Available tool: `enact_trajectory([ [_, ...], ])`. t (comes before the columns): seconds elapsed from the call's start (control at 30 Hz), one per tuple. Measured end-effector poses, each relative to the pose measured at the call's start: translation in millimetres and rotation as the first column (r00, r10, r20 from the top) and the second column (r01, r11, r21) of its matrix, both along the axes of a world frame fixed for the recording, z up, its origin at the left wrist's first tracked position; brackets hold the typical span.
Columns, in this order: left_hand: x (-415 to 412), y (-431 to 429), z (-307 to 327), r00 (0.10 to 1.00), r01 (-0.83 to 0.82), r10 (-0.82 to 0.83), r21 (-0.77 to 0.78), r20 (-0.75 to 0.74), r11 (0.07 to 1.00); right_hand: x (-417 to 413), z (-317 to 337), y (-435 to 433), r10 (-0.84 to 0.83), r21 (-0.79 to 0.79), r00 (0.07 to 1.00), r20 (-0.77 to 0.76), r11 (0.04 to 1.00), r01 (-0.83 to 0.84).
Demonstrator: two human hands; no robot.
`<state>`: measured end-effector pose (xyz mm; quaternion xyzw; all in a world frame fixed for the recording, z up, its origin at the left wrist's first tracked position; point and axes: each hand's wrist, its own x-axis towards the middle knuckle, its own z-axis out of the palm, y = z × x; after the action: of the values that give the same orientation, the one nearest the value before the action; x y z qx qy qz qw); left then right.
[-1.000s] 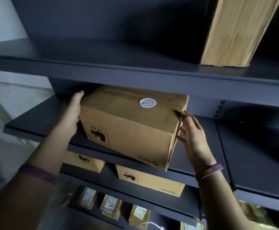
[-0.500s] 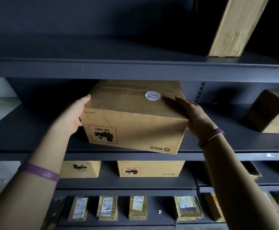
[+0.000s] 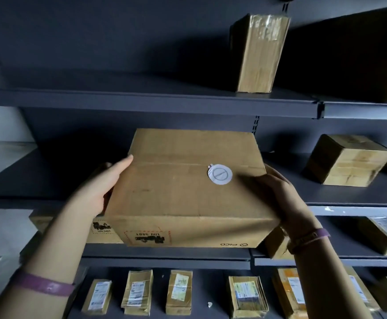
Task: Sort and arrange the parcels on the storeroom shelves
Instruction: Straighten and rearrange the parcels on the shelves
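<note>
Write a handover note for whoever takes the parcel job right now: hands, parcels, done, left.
Left hand: gripping the left side of the large carton. Right hand: gripping its right side.
The carton is half over the front edge of the middle shelf, round white sticker on top, printed side upside down; whether its far end rests on the shelf cannot be told.
Already shelved: tall parcel upright on the top shelf, taped box to the right on the middle shelf, a row of small labelled parcels at the bottom.
Left: settle the carton in a final spot, probably right way up.
</note>
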<state>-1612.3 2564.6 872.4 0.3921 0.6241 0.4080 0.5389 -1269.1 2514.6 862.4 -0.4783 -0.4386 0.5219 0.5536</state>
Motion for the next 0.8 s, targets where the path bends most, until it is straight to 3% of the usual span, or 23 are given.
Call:
enact_trajectory([
  [0.17,39.7,-60.1,-14.7,0.992,-0.062,0.072,0.095,-0.105,0.994,39.5,-9.7,-55.0,0.04,0.012,0.996,0.079,0.999,-0.041],
  [0.33,57.9,-103.8,-15.1,0.993,-0.027,0.049,0.193,-0.107,0.981,61.7,-12.7,-91.5,0.025,0.097,0.989,0.144,0.995,-0.039],
  [0.63,80.5,-140.0,33.3,0.993,-0.099,0.111,0.213,-0.048,0.972,91.6,-0.4,-133.0,-0.021,0.243,0.973,0.23,0.969,-0.036],
  [0.8,90.9,-158.2,35.3,0.992,-0.089,0.058,0.309,0.108,0.947,97.4,6.4,-140.4,0.002,0.322,0.98,0.199,0.944,-0.067],
])
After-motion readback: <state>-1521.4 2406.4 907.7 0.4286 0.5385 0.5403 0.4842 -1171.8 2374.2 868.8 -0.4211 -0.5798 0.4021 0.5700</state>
